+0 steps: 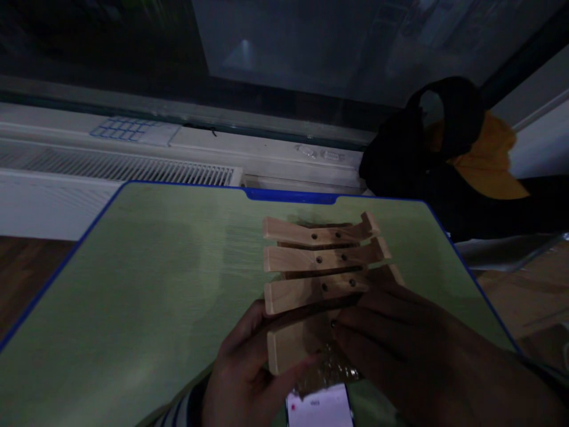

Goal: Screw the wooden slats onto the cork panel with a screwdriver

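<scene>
A wooden rack [293, 259] of several pale slats, each with an upturned right end and dark holes or screws, stands over the near middle of the table. My left hand [244, 367] holds the left end of its nearest slats, thumb on top and fingers beneath. Over the right part of the nearest slat lies my right hand [400, 338], its fingers bent together near a dark hole. Their tips are partly in shadow. Shiny clear plastic [331, 367] shows under the nearest slat, between my hands. Below it a phone [320, 409] with a lit screen is partly cut off.
The green table [178, 267] has a blue rim and a blue notch [291, 196] at its far edge. Behind it are a white radiator [133, 166] and a windowsill with a checked cloth or paper [128, 129]. A black and orange bag-like item [444, 142] sits at right.
</scene>
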`<state>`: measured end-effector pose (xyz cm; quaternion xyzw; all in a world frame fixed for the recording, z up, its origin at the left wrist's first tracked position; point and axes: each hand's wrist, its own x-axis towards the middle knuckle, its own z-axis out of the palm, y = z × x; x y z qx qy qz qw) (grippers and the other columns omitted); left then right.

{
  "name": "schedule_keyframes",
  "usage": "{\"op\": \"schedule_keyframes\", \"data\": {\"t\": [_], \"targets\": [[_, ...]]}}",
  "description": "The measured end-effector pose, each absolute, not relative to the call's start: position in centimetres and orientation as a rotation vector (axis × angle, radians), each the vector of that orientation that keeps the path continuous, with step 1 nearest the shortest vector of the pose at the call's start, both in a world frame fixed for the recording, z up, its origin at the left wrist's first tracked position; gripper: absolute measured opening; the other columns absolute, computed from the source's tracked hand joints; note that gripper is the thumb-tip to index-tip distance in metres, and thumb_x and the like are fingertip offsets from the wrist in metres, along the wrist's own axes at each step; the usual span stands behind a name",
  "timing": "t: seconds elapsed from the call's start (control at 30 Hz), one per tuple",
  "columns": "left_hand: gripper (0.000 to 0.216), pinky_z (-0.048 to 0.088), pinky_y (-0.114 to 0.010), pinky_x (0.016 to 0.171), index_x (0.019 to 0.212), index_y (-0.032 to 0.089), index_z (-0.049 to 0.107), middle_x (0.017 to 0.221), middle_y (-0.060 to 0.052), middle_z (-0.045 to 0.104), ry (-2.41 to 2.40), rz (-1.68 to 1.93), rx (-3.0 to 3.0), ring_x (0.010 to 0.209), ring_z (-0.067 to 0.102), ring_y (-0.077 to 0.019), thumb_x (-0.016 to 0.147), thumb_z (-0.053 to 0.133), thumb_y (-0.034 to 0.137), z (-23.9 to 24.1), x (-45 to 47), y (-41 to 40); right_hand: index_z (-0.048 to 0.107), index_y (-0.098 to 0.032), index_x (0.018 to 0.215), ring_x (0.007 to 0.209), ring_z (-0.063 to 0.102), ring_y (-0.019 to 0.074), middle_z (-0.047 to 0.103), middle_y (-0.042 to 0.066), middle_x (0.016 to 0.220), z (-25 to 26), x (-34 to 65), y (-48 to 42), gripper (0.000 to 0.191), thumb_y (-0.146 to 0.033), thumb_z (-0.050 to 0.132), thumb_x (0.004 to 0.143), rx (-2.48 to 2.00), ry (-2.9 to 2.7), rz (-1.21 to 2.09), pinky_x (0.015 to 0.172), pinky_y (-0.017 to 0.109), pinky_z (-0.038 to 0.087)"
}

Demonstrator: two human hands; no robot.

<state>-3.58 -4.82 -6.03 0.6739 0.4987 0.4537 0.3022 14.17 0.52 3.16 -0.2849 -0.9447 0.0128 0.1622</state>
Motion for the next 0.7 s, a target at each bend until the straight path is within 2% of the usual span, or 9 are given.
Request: {"op": "schedule_keyframes", "data": {"t": [0.1,0.23,0.4,0.7], "targets": [[0.025,0.057,-0.029,0.074,0.1,0.03,0.068,0.1,-0.002,0.067,1.325,1.202,1.783,0.09,0.064,-0.0191,0.076,0.067,0.024,-6.16,-3.55,-4.82,0.064,-0.021,0.082,0.064,0.063,0.0133,0.071,-0.001,0.072,3.1,14.23,0.43,0.048,-0.019,0.018,0.097,-0.793,-2.703,0.054,0.065,0.03,0.05],[0.028,0.057,-0.029,0.075,0.102,0.03,0.066,0.101,-0.001,0.067,1.335,1.219,1.757,0.091,0.064,-0.0185,0.074,0.068,0.026,-6.26,-3.45,-4.77,0.065,-0.02,0.074,0.06,0.06,0.0139,0.07,0.002,0.071,2.97,14.57,0.1,0.057,-0.019,0.013,0.097,-0.798,-2.718,0.049,0.062,0.03,0.049],[0.028,0.057,-0.026,0.076,0.101,0.032,0.064,0.1,0.001,0.066,1.324,1.219,1.771,0.09,0.063,-0.0157,0.075,0.068,0.024,-6.05,-3.44,-4.69,0.065,-0.02,0.069,0.059,0.059,0.0144,0.069,0.002,0.068,2.9,14.54,0.1,0.06,-0.019,0.011,0.097,-0.773,-2.736,0.042,0.065,0.03,0.049],[0.029,0.056,-0.029,0.075,0.102,0.031,0.065,0.099,0.0,0.066,1.32,1.221,1.773,0.089,0.063,-0.0175,0.074,0.068,0.023,-6.33,-3.54,-4.73,0.065,-0.02,0.067,0.056,0.058,0.0142,0.069,0.002,0.066,3.12,14.46,0.33,0.058,-0.016,0.016,0.096,-0.747,-2.739,0.029,0.06,0.029,0.05]]}}
